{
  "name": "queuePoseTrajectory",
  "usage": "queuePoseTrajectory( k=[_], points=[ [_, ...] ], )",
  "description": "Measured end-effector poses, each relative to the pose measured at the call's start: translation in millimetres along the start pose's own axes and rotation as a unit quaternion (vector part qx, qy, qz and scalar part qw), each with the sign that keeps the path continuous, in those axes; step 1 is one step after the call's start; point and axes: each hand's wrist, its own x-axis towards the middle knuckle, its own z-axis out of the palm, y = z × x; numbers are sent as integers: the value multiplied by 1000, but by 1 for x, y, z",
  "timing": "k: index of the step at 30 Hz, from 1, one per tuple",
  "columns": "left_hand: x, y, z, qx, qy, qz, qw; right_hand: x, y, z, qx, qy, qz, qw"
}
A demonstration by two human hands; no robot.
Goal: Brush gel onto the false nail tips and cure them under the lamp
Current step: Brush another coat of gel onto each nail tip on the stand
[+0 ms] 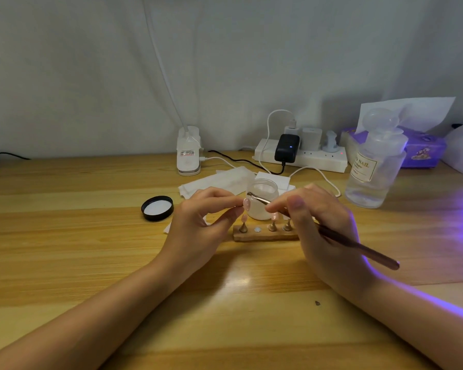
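Now left hand pinching nail tip, brush touching

Two bare forearms enter from the lower corners of the head view, uncovered from the frame's edge to the wrist, with no sleeve or cuff in sight. The left hand and the right hand are ungloved; no ring, watch or bracelet shows on either. The right thumbnail is short, rounded and unpainted, the only fingernail clearly visible. Violet light rims the outer edge of the right wrist and forearm, while the left arm sits in warm, even light.
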Motion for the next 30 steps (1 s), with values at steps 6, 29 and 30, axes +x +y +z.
queuePoseTrajectory(
  k=[6,29,30],
  points=[
    [-1,0,0,-6,1,-9,1000,-2,0,-1,1,-1,-17,1000],
    [-1,8,-1,-1,2,-34,999,-1,3,0,-23,-17,-16,999],
    [-1,8,-1,0,1,-34,999,-1,3,0,-15,-13,-9,1000]
  ],
)
